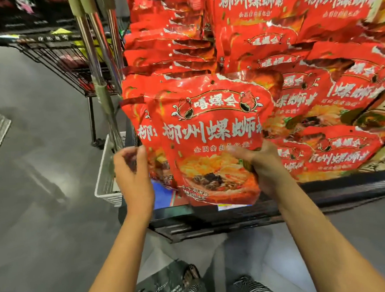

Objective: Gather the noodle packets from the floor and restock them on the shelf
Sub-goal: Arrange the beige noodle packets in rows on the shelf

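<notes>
A red noodle packet (211, 131) with white lettering stands upright at the front of the shelf's left stack. My right hand (264, 166) grips its lower right edge, thumb across the front. My left hand (133, 172) is at the left side of the stack, fingers curled at the edge of the packets (145, 135) behind the front one; blur hides whether it holds them. Several more red packets (333, 95) fill the shelf to the right and above. The dark shelf edge (326, 189) runs below them.
A white wire basket (105, 179) stands on the grey floor left of the shelf. A black wire rack (67, 61) with metal poles (99, 68) rises behind it. Beige packets (380, 114) lie at the far right. My feet (191, 280) are below.
</notes>
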### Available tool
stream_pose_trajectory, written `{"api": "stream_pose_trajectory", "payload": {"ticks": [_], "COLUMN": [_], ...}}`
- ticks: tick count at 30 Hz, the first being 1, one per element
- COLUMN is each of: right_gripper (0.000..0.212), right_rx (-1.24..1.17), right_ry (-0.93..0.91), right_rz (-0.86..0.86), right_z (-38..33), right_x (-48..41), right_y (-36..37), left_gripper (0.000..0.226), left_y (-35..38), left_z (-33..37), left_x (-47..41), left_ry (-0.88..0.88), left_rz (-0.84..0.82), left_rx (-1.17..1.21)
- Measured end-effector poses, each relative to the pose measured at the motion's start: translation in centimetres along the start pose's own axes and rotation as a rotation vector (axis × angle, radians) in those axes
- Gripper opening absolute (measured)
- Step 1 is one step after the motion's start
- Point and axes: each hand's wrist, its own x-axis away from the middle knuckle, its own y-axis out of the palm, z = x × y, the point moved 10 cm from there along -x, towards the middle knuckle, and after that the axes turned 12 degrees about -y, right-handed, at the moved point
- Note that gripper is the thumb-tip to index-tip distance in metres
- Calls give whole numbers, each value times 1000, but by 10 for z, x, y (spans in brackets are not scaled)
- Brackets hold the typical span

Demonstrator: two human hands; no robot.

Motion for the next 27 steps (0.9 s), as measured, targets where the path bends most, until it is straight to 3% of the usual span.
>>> {"api": "stream_pose_trajectory", "payload": {"ticks": [3,4,6,12,15,21,27], "right_gripper": [26,28,33,54,60,62,52], "right_rx": [4,8,21,276,297,224,256], "right_ry": [-24,-23,-14,36,131,200,242], "right_rz": [-65,-67,-79,-280,-277,-242,-297], "right_z": [4,6,14,49,81,112,118], "right_x": [-12,-16,-23,-29,-21,-15,-13], "right_y": [29,35,46,62,57,49,51], "left_gripper": [46,57,65,57,58,59,88], "left_y": [46,52,46,15,14,23,37], "left_z": [5,3,4,-23,-56,-61,-67], "left_x": [16,17,5,-16,-10,-15,-6], "left_ry": [-153,-175,-157,-81,-178,-185,-216], "left_rz": [-529,-620,-581,-398,-412,-457,-633], "left_rx": [0,-46,-120,-206,-186,-190,-390]}}
